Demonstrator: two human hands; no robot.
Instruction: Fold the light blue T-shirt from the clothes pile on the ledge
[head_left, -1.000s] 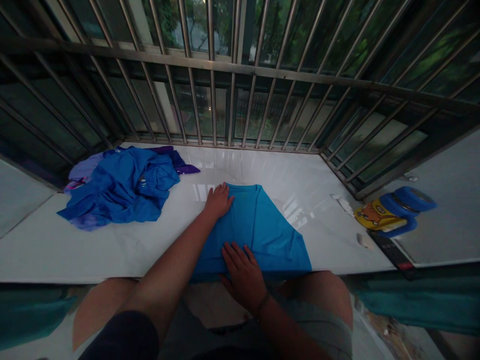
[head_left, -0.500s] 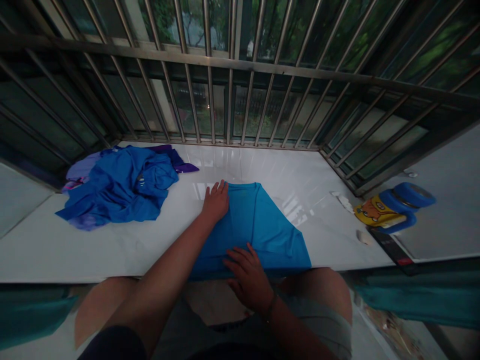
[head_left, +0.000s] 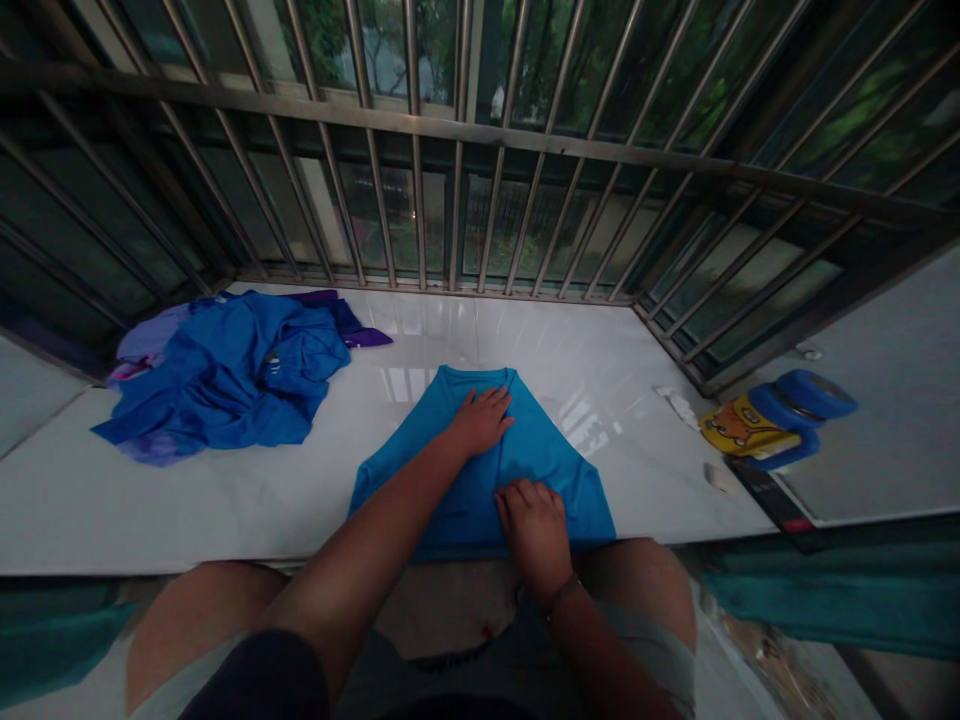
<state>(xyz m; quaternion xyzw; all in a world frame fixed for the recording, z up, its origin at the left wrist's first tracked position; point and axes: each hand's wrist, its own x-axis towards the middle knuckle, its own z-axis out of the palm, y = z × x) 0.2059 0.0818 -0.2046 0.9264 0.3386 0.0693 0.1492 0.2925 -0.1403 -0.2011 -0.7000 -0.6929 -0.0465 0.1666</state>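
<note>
On a white sill (head_left: 431,325), at its near edge, we had a blue shirt (head_left: 480,490) laid out, our left hand (head_left: 484,420) resting flat on its upper part, fingers extended. Our right hand (head_left: 536,525) lay curled lower down; we could not tell whether it pinched cloth. Crumpled clothes (head_left: 232,370) sat left, a jug (head_left: 776,405) right, bars (head_left: 450,130) behind.

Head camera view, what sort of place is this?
Probably a window nook in a home, perhaps a bay. Upright metal bars line it on several sides, a broad white ledge runs below them, and a blue garment is spread there beside crumpled clothes.
</note>
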